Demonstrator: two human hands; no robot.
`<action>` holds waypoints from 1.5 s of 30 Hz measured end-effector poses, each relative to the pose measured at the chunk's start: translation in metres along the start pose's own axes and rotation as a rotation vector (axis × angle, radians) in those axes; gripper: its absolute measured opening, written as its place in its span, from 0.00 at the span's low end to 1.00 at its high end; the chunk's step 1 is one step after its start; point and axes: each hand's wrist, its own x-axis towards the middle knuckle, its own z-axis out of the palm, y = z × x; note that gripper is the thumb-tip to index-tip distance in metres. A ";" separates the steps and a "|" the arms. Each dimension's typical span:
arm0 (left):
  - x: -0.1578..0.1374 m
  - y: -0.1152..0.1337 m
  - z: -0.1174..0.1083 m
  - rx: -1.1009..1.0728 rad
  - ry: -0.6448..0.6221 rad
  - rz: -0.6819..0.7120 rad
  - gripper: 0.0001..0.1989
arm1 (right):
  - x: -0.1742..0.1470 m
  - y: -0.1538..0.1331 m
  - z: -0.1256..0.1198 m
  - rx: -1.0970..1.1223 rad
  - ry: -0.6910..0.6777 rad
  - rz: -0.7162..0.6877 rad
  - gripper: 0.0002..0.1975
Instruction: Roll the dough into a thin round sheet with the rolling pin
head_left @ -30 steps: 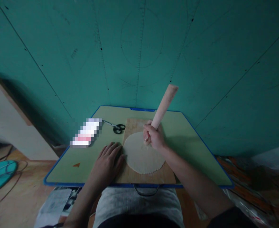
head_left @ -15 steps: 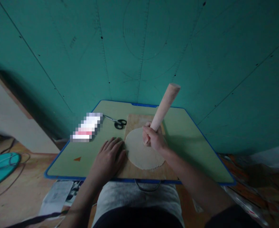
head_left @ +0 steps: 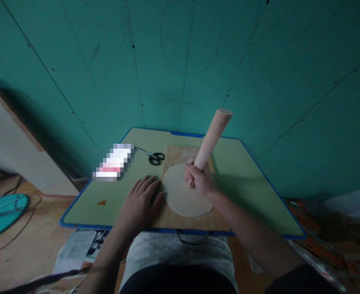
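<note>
My right hand (head_left: 198, 176) is wrapped round a pale wooden rolling pin (head_left: 213, 136), which tilts up and to the right with its far end in the air. The lower end of the pin is hidden by the fist, just over a round flat sheet of dough (head_left: 184, 200). Under the dough lies a wooden board (head_left: 174, 222). My left hand (head_left: 143, 196) rests flat with its fingers stretched out, at the left edge of the board near the dough, holding nothing.
Scissors with black handles (head_left: 156, 158) lie left of the board. A blurred-out white and pink rectangle (head_left: 114, 161) is at the table's left, with a small orange triangle (head_left: 101, 202) below it. The blue-edged table (head_left: 247, 196) stands against a green wall (head_left: 259, 81).
The view has shifted very slightly. Both hands, the rolling pin and the dough stay practically where they were.
</note>
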 end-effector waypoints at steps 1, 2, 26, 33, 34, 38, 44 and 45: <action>0.000 0.000 0.000 0.000 0.006 0.001 0.20 | 0.000 -0.001 0.000 -0.014 -0.001 -0.007 0.20; 0.000 0.000 0.000 0.000 0.010 0.005 0.19 | 0.000 -0.001 0.001 -0.028 -0.002 -0.013 0.20; 0.002 0.000 -0.003 0.002 -0.016 0.009 0.21 | 0.001 0.001 0.001 -0.045 -0.012 0.028 0.18; 0.002 0.000 -0.003 -0.016 -0.014 0.014 0.21 | 0.001 0.005 0.001 -0.030 -0.028 0.011 0.16; 0.003 0.000 -0.003 -0.018 -0.012 0.014 0.21 | 0.000 0.005 0.001 -0.022 -0.027 0.015 0.16; 0.002 -0.002 -0.001 -0.022 0.005 0.017 0.20 | -0.001 0.003 0.001 0.038 -0.012 0.010 0.16; -0.001 -0.004 0.002 -0.058 0.019 -0.002 0.18 | 0.008 -0.027 -0.018 0.182 0.133 -0.066 0.19; -0.001 -0.004 0.000 -0.084 0.012 -0.015 0.19 | 0.010 -0.033 -0.025 0.134 0.122 -0.054 0.20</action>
